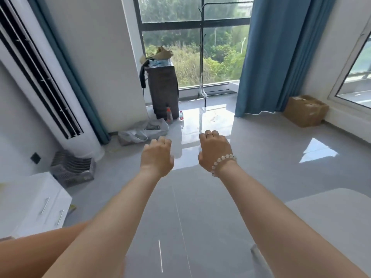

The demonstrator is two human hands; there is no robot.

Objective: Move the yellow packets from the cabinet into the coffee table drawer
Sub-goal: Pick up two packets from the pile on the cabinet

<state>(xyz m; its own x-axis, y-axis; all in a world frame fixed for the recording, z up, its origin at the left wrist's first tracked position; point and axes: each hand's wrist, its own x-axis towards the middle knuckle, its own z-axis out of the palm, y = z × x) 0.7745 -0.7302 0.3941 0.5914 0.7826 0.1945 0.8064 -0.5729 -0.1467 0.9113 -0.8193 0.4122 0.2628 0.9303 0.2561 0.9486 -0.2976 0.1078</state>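
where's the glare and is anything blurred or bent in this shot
Head view: daylight glares off the glossy floor; the wide lens bows the air conditioner and blue curtain; the white cabinet at lower left looks soft, washed out.

open floor (261, 157) ahead of grips

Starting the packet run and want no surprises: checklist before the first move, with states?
1. Left hand free: ok, holds nothing.
2. Right hand free: ok, holds nothing.
3. White cabinet open: not ok, both visible drawer fronts are shut.
4. Yellow packets in sight: cannot tell; only a blurred yellowish bit shows beside the cabinet.
5. Coffee table drawer open: cannot tell; no such drawer shows.
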